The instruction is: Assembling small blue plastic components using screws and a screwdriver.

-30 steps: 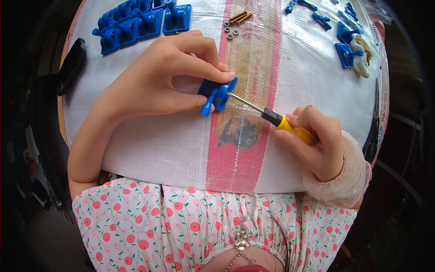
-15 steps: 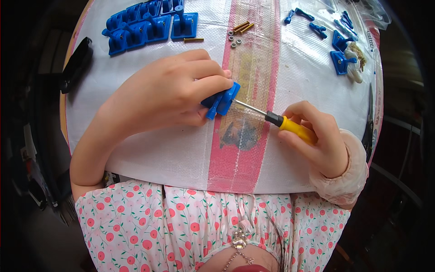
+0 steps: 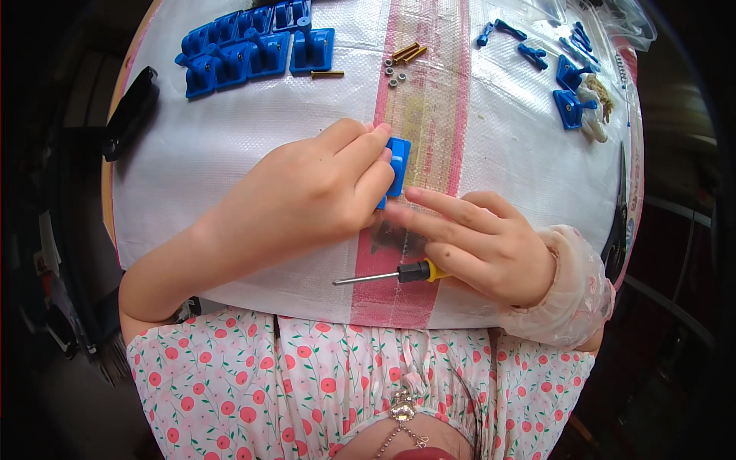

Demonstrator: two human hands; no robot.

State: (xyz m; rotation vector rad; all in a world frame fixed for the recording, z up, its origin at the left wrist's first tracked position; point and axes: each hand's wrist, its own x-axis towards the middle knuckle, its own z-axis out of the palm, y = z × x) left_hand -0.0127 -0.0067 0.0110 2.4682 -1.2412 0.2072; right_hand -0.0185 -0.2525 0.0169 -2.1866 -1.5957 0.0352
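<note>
My left hand (image 3: 310, 180) grips a blue plastic part with a flat base (image 3: 400, 165) above the table's pink stripe. The fingers cover much of that part. My right hand (image 3: 494, 249) keeps a screwdriver (image 3: 414, 272) tucked under its fingers, most of the yellow handle hidden. The screwdriver's metal shaft points left, toward the near side of the table. Its index and middle fingers reach out to the lower edge of the blue part; whether they touch it I cannot tell.
Several blue assembled pieces (image 3: 264, 55) stand at the far left, a brass screw (image 3: 328, 74) beside them. More brass screws (image 3: 410, 52) and small nuts (image 3: 392, 82) lie at far centre. Loose blue levers (image 3: 532, 55) and bases (image 3: 568, 110) are far right. A black case (image 3: 132, 111) sits left, scissors (image 3: 618, 230) right.
The screwdriver has come away from the blue part and swung to point left, lower down. My right fingers have moved left and extended toward the part, which my left hand has turned slightly.
</note>
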